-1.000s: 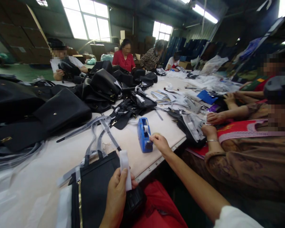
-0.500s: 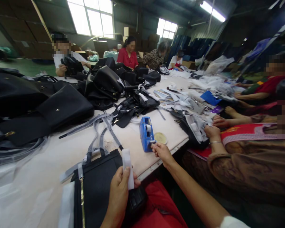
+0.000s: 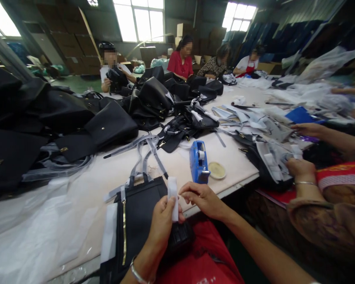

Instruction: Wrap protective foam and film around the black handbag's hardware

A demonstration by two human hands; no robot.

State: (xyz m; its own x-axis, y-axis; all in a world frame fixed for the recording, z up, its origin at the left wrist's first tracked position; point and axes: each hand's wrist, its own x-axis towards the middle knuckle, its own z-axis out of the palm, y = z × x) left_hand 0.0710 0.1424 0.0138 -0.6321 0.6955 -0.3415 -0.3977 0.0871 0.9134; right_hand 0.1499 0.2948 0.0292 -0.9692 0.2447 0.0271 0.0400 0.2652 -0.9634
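My left hand (image 3: 162,221) is closed on a white wrapping strip (image 3: 172,199), held upright between thumb and fingers. Close to the strip's right side, my right hand (image 3: 202,199) pinches a small piece of tape, barely visible at its fingertips. A black bag (image 3: 142,213) with a gold zipper lies beneath and left of my left hand, partly over the table's front edge. Its straps (image 3: 140,157) have translucent wrapping and stretch across the table. Just beyond my right hand stands a blue tape dispenser (image 3: 198,163) with a white roll.
A yellowish round disc (image 3: 217,170) lies beside the dispenser. Black bags (image 3: 106,126) are heaped at left and centre. White wrapping sheets (image 3: 41,221) cover the left front. At right, a co-worker's hand (image 3: 301,167) touches another bag (image 3: 272,161). Other people sit across the table.
My right hand has left the tape dispenser's front and come left beside the white strip. My left hand still holds the strip. The camera view has swung left.
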